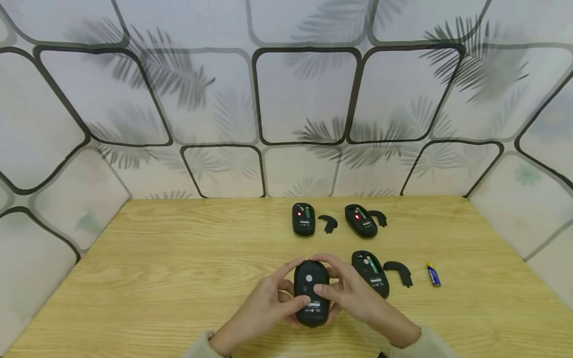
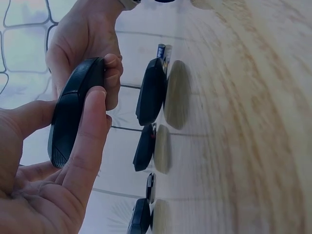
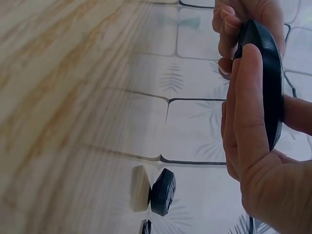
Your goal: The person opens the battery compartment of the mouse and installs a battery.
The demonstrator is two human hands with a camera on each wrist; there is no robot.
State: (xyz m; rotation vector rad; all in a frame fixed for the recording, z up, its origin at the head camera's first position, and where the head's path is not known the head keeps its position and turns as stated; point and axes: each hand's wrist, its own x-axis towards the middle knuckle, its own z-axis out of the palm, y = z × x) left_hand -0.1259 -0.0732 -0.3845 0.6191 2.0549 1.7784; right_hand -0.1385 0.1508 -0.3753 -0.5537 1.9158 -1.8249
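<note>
Both hands hold a black computer mouse [image 1: 312, 318] above the table, its underside facing up toward the head camera. The left hand [image 1: 273, 299] grips its left side, thumb across the underside near the label. On the other side the right hand [image 1: 349, 290] grips it, its thumb pressing the middle of the underside. In the left wrist view the mouse [image 2: 73, 114] is held clear of the tabletop between the fingers of both hands. Beside the right hand lies a second upturned mouse [image 1: 378, 283] with a green battery in its uncovered slot, and a curved black cover [image 1: 400, 271].
Farther back lie two more upturned mice [image 1: 304, 226] [image 1: 367, 228], each with a red light lit and a battery showing. Their curved covers [image 1: 330, 223] [image 1: 379, 217] lie alongside. A blue and yellow battery [image 1: 433, 275] lies at the right on the wooden table [image 1: 179, 258]. A patterned cloth [image 1: 304, 94] stands behind.
</note>
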